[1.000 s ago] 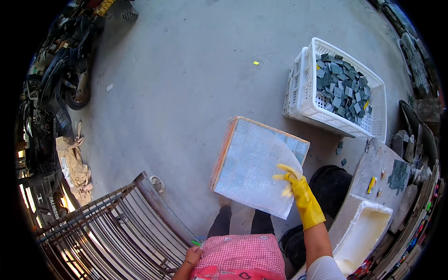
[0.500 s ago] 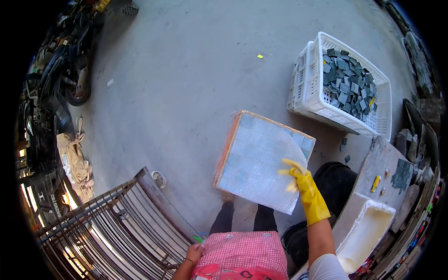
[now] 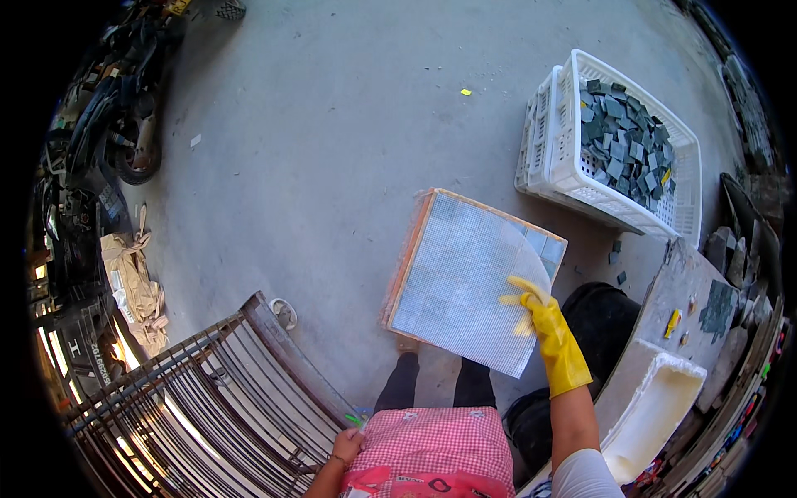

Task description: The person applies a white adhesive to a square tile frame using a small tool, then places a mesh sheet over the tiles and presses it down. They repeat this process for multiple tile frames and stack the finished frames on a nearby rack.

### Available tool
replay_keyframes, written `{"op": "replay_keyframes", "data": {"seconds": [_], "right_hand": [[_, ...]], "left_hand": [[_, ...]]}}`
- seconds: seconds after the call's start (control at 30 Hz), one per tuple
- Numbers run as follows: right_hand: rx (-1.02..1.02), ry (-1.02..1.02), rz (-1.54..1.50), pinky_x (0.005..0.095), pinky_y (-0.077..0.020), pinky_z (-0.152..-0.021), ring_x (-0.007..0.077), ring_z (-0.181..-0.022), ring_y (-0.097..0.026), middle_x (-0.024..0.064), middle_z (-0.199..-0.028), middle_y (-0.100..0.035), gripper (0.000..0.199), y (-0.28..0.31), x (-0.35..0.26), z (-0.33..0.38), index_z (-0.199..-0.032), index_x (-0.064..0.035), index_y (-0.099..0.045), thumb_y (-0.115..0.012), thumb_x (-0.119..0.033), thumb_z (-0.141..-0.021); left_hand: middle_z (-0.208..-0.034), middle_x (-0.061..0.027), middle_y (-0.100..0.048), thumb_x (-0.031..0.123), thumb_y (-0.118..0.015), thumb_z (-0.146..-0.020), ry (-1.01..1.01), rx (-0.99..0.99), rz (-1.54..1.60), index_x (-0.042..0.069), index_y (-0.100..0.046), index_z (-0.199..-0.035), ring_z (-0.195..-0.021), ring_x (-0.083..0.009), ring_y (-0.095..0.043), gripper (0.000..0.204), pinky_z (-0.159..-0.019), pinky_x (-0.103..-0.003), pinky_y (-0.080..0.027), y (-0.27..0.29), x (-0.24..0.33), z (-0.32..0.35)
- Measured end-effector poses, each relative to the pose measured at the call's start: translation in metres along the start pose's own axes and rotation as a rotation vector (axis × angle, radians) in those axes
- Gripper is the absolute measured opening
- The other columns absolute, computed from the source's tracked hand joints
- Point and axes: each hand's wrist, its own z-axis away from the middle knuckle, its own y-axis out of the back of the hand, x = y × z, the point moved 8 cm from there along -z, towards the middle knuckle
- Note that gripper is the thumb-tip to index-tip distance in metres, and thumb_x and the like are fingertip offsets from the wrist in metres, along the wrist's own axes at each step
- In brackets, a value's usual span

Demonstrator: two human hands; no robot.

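My right hand (image 3: 541, 319), in a long yellow rubber glove, lies over the right edge of a white mesh sheet (image 3: 465, 274). Its fingers are spread and a little blurred. The mesh covers most of a square wood-edged board (image 3: 413, 251) of pale blue-grey tiles. Some tiles (image 3: 545, 249) show bare at the board's far right corner, beyond the curved mesh edge. Bare and curled, my left hand (image 3: 348, 446) is low at the left side of my pink checked apron (image 3: 440, 440). A small green thing (image 3: 354, 420) shows by its fingertips; whether it is held is unclear.
A white plastic crate (image 3: 573, 158) of dark stone tiles stands far right. Nearer are a black bucket (image 3: 599, 328), a white foam box (image 3: 656, 415) and a slab with a yellow tube (image 3: 672, 324). At left are a metal rack (image 3: 241, 365), brown bag (image 3: 133, 282) and motorbike (image 3: 137, 153).
The view has shifted slightly. My right glove stays at the mesh's right edge, its fingers shifted a little. The left hand remains beside the apron.
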Motion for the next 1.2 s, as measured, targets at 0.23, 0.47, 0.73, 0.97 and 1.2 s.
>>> {"op": "replay_keyframes", "data": {"seconds": [0.23,0.47,0.73,0.97,1.2], "right_hand": [[0.06,0.009,0.079,0.0276,-0.0458,-0.082,0.0199,-0.096,-0.054,0.011,-0.106,-0.057,0.035,0.002,-0.001,-0.001,-0.114,-0.004,-0.057,-0.053,-0.025,-0.086],[0.036,0.003,0.036,0.0266,-0.0459,-0.082,0.0199,-0.095,-0.054,0.0117,-0.108,-0.056,0.031,0.008,0.008,-0.006,-0.114,-0.0061,-0.057,-0.051,-0.02,-0.088],[0.075,-0.008,0.185,0.0307,-0.0409,-0.088,0.0218,-0.103,-0.05,0.012,-0.111,-0.054,0.046,0.001,-0.003,-0.001,-0.117,-0.0068,-0.055,-0.056,-0.038,-0.083],[0.088,0.052,0.237,0.0395,-0.0324,-0.097,0.0285,-0.116,-0.042,0.0168,-0.124,-0.047,0.063,0.001,-0.019,0.021,-0.123,-0.0048,-0.048,-0.055,-0.049,-0.079],[0.342,-0.07,0.305,0.0323,-0.0446,-0.08,0.0228,-0.093,-0.057,0.013,-0.104,-0.059,0.05,0.053,0.015,0.033,-0.114,-0.0034,-0.054,-0.055,-0.043,-0.083]], "left_hand": [[-0.057,0.0,-0.053,0.02,-0.051,-0.087,-0.008,0.0,-0.006,0.003,-0.058,-0.07,-0.052,-0.008,-0.046,0.025,-0.05,-0.022,-0.036,0.002,-0.004,-0.005],[-0.057,-0.0002,-0.054,0.02,-0.051,-0.086,0.009,-0.01,-0.014,0.003,-0.061,-0.072,-0.052,-0.0081,-0.047,0.025,-0.051,-0.023,-0.037,0.003,-0.011,-0.011],[-0.059,-0.0004,-0.052,0.02,-0.049,-0.089,0.005,-0.017,-0.087,0.003,-0.058,-0.079,-0.05,-0.0078,-0.042,0.021,-0.047,-0.021,-0.032,0.004,-0.009,-0.012],[-0.055,0.0003,-0.053,0.018,-0.051,-0.086,0.029,0.007,-0.028,0.002,-0.06,-0.07,-0.051,-0.0083,-0.047,0.024,-0.051,-0.023,-0.037,0.007,-0.016,-0.017],[-0.056,0.0002,-0.053,0.017,-0.051,-0.086,-0.012,-0.008,-0.047,0.002,-0.059,-0.07,-0.051,-0.0082,-0.046,0.024,-0.051,-0.023,-0.036,0.003,-0.004,-0.015]]}}
